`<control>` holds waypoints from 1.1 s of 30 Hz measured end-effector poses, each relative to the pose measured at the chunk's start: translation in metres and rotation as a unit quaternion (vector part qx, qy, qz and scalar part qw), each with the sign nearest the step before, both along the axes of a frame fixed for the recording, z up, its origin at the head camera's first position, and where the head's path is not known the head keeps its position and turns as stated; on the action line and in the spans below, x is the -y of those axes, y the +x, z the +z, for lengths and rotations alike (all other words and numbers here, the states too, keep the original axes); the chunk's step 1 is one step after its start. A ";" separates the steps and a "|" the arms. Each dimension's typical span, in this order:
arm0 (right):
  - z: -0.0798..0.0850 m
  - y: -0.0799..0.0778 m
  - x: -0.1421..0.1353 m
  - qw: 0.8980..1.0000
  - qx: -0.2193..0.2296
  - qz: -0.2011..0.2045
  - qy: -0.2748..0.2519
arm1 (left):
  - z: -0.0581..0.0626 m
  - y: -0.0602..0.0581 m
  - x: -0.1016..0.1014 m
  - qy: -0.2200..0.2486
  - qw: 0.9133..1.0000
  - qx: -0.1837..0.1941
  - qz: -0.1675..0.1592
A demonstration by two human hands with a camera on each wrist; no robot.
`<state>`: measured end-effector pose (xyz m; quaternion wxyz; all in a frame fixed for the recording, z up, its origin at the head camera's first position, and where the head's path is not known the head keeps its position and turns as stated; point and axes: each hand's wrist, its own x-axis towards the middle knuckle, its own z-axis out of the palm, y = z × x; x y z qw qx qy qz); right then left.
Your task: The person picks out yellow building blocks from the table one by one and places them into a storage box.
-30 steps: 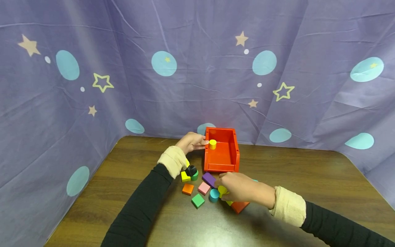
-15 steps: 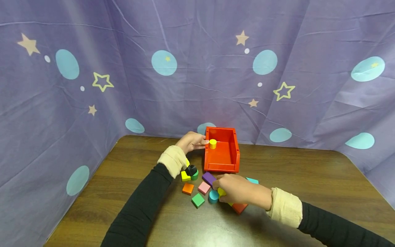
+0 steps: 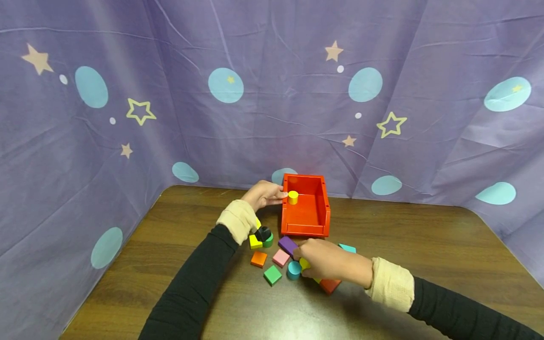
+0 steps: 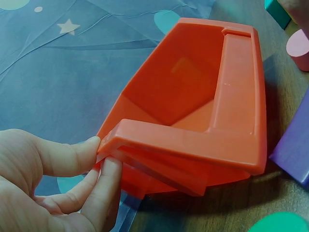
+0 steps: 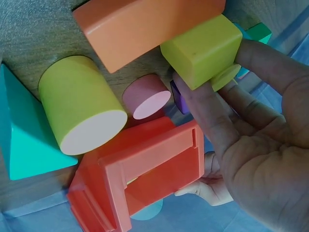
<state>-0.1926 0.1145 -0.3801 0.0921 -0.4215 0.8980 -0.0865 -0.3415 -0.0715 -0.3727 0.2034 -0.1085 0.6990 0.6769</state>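
Observation:
My left hand (image 3: 264, 194) pinches the left wall's rim of a red open-front bin (image 3: 305, 230). In the left wrist view its thumb and fingers grip a corner of that bin (image 4: 188, 145). Inside the bin stands a yellow cylinder (image 3: 293, 197). Low over the blocks in front, my right hand (image 3: 329, 259) pinches another yellow cylinder (image 3: 303, 264) between thumb and fingers. The right wrist view shows this cylinder (image 5: 227, 77) partly hidden behind a yellow block (image 5: 203, 48). A blue cylinder (image 3: 294, 270) stands just left of the right fingertips.
Around the right hand lie purple (image 3: 287, 246), pink (image 3: 281, 258), green (image 3: 273, 275), orange (image 3: 259, 259) and red (image 3: 330, 286) blocks. A turquoise block (image 3: 347, 248) shows behind the right wrist. Yellow pieces (image 3: 255, 242) sit beneath the left wrist. A patterned purple curtain (image 3: 272, 94) hangs behind the table.
My right hand has shifted slightly left and its fingers have come round the yellow cylinder. The turquoise block behind its wrist shows more. My left hand stays on the bin.

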 end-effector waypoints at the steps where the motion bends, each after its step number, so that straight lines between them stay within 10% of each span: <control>1: -0.001 0.000 0.000 1.000 0.000 0.000 0.001 | 0.000 0.000 0.000 0.001 1.000 0.000 -0.001; 33: 0.004 -0.003 0.001 1.000 0.005 0.010 0.002 | -0.001 -0.005 -0.001 -0.019 1.000 0.002 -0.005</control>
